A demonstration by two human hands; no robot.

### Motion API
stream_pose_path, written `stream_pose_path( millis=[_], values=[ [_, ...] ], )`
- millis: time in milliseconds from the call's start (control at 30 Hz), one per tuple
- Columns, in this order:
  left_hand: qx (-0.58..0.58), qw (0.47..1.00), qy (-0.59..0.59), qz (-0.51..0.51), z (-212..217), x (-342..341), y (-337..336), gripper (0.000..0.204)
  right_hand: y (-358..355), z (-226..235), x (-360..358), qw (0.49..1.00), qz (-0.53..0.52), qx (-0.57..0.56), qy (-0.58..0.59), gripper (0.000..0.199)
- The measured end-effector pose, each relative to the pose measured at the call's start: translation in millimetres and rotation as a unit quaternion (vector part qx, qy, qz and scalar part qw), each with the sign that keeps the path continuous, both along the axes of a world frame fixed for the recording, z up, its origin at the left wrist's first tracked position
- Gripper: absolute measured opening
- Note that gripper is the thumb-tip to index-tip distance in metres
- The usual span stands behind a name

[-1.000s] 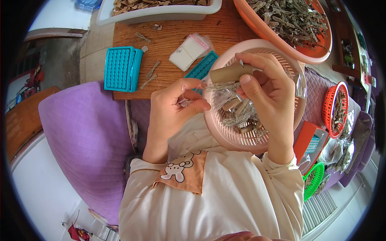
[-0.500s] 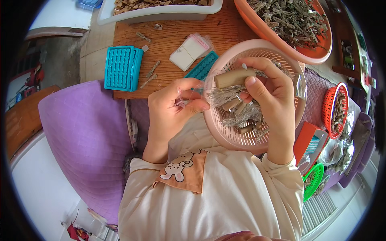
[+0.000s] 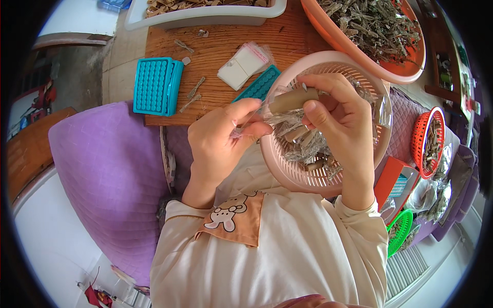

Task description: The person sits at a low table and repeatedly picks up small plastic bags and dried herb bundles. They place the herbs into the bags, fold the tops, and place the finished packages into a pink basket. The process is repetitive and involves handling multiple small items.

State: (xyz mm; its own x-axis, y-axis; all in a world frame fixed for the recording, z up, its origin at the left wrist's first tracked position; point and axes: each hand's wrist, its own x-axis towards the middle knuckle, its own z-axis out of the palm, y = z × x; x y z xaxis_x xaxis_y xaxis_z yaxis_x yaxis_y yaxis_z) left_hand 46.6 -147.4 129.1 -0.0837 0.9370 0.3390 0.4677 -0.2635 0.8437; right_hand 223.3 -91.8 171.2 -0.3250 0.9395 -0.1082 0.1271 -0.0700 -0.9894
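Observation:
My right hand (image 3: 346,115) grips a short brown cylinder (image 3: 291,101) between thumb and fingers, above a pink slotted basket (image 3: 272,167). Facing it from the left, my left hand (image 3: 213,136) pinches a clear plastic bag (image 3: 263,109) between thumb and forefinger. The cylinder's left end meets the film; whether it is inside cannot be made out. Below, the basket holds brown pieces in crinkled clear wrapping (image 3: 303,146), partly hidden by my right hand.
On the wooden table lie stacked teal trays (image 3: 152,86), another teal tray (image 3: 261,83) and flat clear bags (image 3: 241,68). A white tub (image 3: 215,19) and an orange basin (image 3: 408,76) stand beyond. At right are a red basket (image 3: 418,138) and a green basket (image 3: 403,233).
The brown cylinder has shifted slightly left and tilted in my right hand. My left thumb and forefinger have come nearer to it with the plastic bag.

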Motion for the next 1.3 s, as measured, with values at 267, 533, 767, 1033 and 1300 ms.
stream_pose_path(
  millis=[267,533,767,1033,1300],
  values=[
    [-0.048,0.998,-0.028,-0.03,4,5,1,0.038,-6,3,-5,1.0,-0.012,0.005,-0.015,0.027],
    [-0.123,0.987,-0.083,-0.062,9,5,1,0.039,-5,13,0,0.999,0.025,-0.029,-0.04,0.028],
    [-0.182,0.967,-0.157,-0.087,6,3,-4,0.038,-7,14,-1,0.997,-0.004,-0.064,0.038,0.029],
    [-0.125,0.977,-0.159,-0.065,3,13,-4,0.037,-10,4,0,0.997,-0.02,0.074,0.01,0.024],
    [-0.152,0.974,-0.163,-0.046,3,13,-6,0.035,-7,4,1,0.952,0.044,0.285,-0.098,0.024]
  ],
)
